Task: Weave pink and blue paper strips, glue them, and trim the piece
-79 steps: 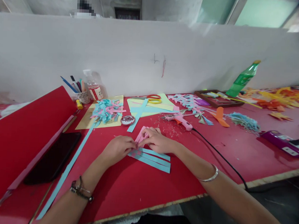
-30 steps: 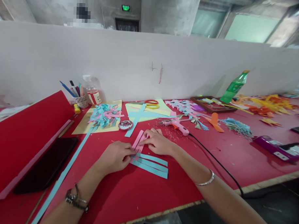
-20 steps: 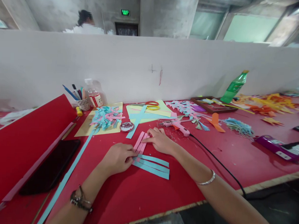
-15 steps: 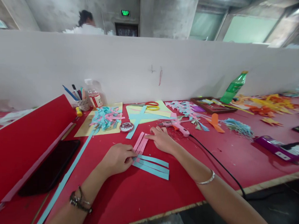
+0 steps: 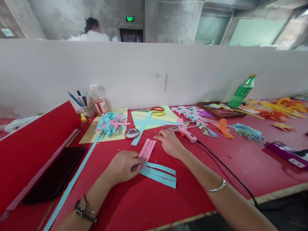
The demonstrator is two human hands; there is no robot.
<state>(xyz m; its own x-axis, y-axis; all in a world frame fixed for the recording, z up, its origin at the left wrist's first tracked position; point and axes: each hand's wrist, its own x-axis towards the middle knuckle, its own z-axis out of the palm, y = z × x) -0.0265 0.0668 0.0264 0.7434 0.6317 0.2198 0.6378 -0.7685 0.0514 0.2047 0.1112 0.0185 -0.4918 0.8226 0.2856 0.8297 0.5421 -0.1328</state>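
Observation:
My left hand (image 5: 125, 165) is closed on the crossing of some paper strips, its thumb and fingertips pressed over the spot where two colours interlace. Pink paper strips (image 5: 148, 148) run up and away from that crossing, and light-blue paper strips (image 5: 162, 176) fan out to the right. The join under my left fingers is partly hidden. Just right of the pink strips' far ends is my right hand (image 5: 171, 144), its fingers apart and holding nothing. Beyond it lies a pink glue gun (image 5: 187, 133) with a black cord.
Scissors (image 5: 158, 111) and a loose blue strip (image 5: 142, 128) rest on pale yellow paper. Left are a curled-paper bundle (image 5: 110, 124), a round tin (image 5: 131, 133) and a dark phone (image 5: 56, 176). A green bottle (image 5: 242, 91) and purple power strip (image 5: 289, 154) are right.
My right hand has drawn off the far ends of the pink strips, slightly to the right. My left hand stays on the crossing. The whole view has shifted slightly.

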